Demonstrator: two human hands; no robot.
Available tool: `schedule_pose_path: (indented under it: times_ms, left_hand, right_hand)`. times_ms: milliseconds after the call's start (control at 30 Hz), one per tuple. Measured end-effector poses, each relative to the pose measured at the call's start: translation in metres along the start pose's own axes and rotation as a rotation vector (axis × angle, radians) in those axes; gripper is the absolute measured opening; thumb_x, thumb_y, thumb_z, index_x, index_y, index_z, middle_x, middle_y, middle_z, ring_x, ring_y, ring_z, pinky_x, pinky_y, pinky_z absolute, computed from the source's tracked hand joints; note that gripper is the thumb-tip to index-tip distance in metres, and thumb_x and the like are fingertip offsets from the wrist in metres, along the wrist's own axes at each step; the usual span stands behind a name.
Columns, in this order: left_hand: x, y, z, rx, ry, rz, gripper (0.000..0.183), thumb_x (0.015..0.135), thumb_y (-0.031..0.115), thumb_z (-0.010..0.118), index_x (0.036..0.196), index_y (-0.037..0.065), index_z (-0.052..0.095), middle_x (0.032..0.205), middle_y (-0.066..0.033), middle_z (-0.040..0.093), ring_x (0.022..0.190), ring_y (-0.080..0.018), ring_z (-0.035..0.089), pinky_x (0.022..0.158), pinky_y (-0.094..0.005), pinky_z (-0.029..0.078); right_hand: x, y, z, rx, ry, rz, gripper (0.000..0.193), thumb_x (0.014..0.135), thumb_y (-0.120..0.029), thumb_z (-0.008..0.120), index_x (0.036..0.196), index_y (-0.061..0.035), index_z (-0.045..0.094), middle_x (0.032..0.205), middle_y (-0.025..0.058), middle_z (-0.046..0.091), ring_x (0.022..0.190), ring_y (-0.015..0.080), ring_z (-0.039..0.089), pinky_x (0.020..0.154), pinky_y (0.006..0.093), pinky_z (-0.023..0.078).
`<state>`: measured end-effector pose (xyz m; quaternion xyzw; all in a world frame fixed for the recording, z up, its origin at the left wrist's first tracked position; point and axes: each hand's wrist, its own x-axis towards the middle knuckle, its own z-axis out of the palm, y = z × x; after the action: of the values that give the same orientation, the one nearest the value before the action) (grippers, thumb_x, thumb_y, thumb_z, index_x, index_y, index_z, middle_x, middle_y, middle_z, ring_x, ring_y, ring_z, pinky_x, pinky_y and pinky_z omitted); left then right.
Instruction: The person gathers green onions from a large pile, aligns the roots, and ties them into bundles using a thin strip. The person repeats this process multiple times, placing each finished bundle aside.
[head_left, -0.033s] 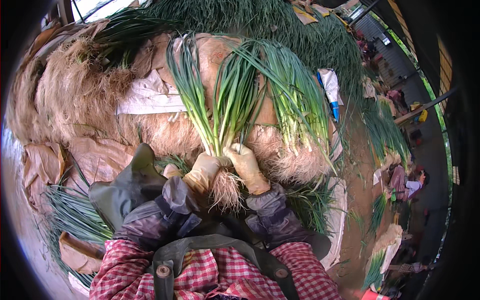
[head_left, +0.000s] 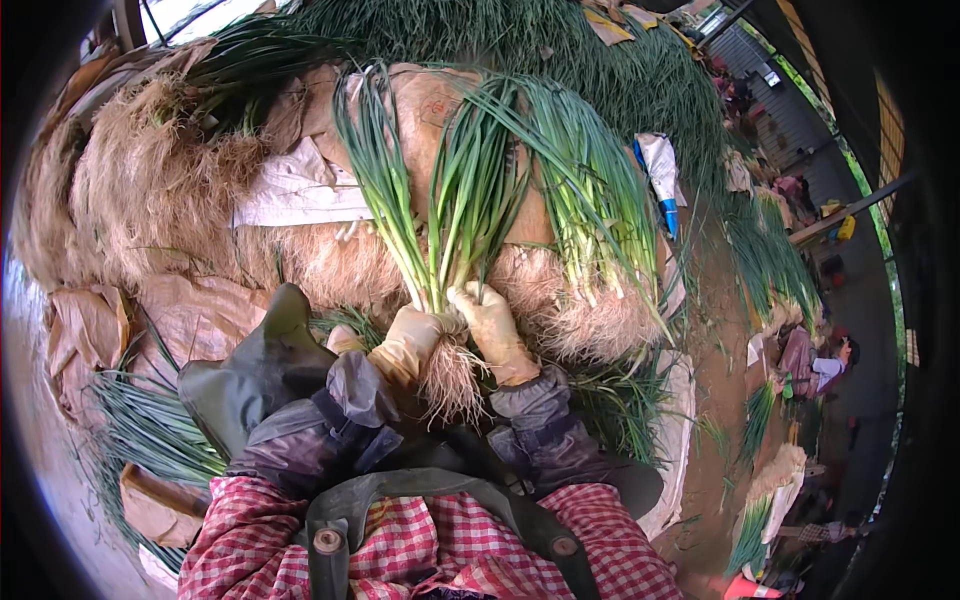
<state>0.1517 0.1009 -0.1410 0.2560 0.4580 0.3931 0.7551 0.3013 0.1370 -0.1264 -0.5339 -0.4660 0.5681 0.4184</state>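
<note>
Near brown sheeting (head_left: 414, 125), left hand (head_left: 407, 342) and right hand (head_left: 493, 330) clamp the onion bunch (head_left: 456, 225) above its roots (head_left: 453, 385).

No readable lettering, only a blurred reddish mark (head_left: 434, 107) on tan sacking (head_left: 411, 122)

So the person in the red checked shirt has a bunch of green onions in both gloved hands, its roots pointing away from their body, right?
Not quite: the head view shows the roots pointing toward the person's body. The bunch of green onions is indeed in the left hand and right hand, both gloved.
</note>
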Motion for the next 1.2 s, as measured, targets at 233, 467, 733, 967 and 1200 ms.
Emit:
schedule_pose_path:
  times_ms: [233,467,733,967,1200]
  left_hand:
    - [0.001,-0.007,0.008,-0.182,0.016,-0.014,0.022,0.076,-0.003,0.059,0.096,-0.01,0.059,0.081,-0.0151,0.064,0.067,-0.024,0.063,0.061,-0.033,0.053]
    - [0.007,-0.01,0.003,-0.113,0.076,0.044,0.025,0.076,-0.006,0.057,0.1,-0.011,0.054,0.082,-0.0159,0.062,0.069,-0.0281,0.063,0.063,-0.0377,0.055]
    - [0.001,-0.002,-0.004,-0.421,-0.286,-0.258,0.021,0.081,-0.003,0.052,0.102,-0.003,0.056,0.082,-0.014,0.063,0.071,-0.0257,0.064,0.064,-0.0361,0.055]
    - [-0.005,0.017,-0.01,-0.382,-0.278,-0.202,0.015,0.08,-0.001,0.056,0.095,-0.003,0.058,0.078,-0.0135,0.064,0.067,-0.0247,0.064,0.06,-0.0343,0.054]
    - [-0.014,0.021,-0.022,1.017,-0.331,0.678,0.022,0.08,-0.002,0.057,0.101,-0.003,0.059,0.084,-0.0137,0.065,0.075,-0.0233,0.065,0.066,-0.0317,0.054]
  right_hand:
    - [-0.016,-0.014,0.011,0.112,0.083,-0.197,0.014,0.087,-0.006,0.06,0.095,0.0045,0.056,0.076,0.0057,0.063,0.061,0.0106,0.056,0.053,0.0201,0.042]
    - [-0.095,-0.056,-0.043,0.144,0.451,-0.421,0.013,0.091,-0.015,0.055,0.094,-0.0022,0.055,0.063,0.0095,0.061,0.045,0.0105,0.05,0.04,0.0224,0.035]
    - [0.016,-0.004,-0.024,-0.082,0.211,0.125,0.033,0.082,-0.03,0.068,0.068,-0.0065,0.05,0.045,0.0022,0.047,0.029,0.0159,0.044,0.029,0.0296,0.034]
    - [0.044,0.018,-0.03,-0.05,0.449,0.184,0.041,0.078,-0.045,0.07,0.075,-0.0066,0.055,0.049,0.0009,0.048,0.032,0.0137,0.041,0.032,0.0301,0.032]
    - [-0.002,0.018,-0.023,0.295,0.032,0.148,0.017,0.085,-0.02,0.064,0.09,-0.0034,0.065,0.064,0.001,0.059,0.044,0.0075,0.049,0.037,0.019,0.034]
